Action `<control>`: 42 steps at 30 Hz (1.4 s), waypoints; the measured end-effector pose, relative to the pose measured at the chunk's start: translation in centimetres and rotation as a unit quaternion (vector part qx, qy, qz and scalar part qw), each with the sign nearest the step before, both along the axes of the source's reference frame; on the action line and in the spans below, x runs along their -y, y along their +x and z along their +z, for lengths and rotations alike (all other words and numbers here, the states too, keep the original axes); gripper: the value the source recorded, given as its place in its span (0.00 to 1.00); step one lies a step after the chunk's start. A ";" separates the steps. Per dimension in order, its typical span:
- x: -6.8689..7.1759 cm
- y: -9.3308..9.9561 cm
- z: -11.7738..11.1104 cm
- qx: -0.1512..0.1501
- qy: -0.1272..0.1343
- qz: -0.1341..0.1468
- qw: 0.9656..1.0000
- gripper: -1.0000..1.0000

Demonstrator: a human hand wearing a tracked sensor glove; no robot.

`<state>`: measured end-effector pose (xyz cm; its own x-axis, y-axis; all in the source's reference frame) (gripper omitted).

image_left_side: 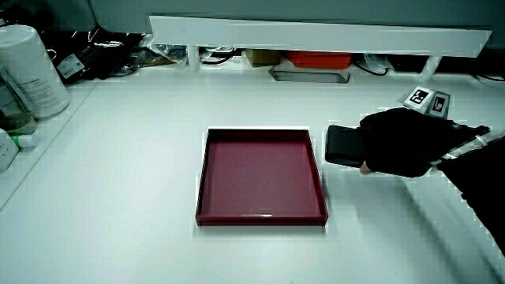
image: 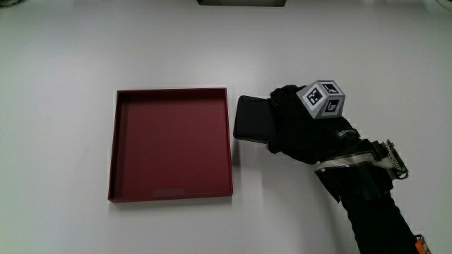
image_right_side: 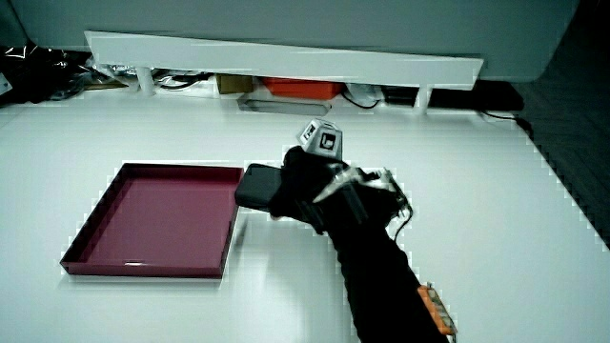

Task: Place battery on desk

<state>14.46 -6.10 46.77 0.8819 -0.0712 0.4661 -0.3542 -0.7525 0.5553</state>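
A flat black battery pack (image: 251, 118) lies on the white table just beside the dark red tray (image: 169, 192). In both side views the battery (image_left_side: 342, 146) (image_right_side: 259, 185) sits between the tray's rim and the hand. The gloved hand (image: 300, 127) covers the end of the battery that lies away from the tray, its fingers curled around it. The patterned cube (image: 323, 98) rides on the hand's back. In the side views the hand (image_left_side: 398, 142) (image_right_side: 305, 191) rests low, at table height.
The red tray (image_left_side: 261, 217) (image_right_side: 143, 270) holds nothing. A low white partition (image_left_side: 316, 35) runs along the table's edge farthest from the person, with cables and boxes under it. A white cylindrical container (image_left_side: 31, 71) stands at the table's edge.
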 end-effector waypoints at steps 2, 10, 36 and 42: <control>0.0 0.7 1.0 -0.005 -0.007 0.007 1.000 0.50; -0.3 2.1 3.8 -0.015 -0.032 0.029 0.999 0.50; -0.9 1.8 7.1 -0.046 -0.087 0.027 0.995 0.36; -1.1 1.7 7.3 -0.065 -0.107 0.011 0.992 0.23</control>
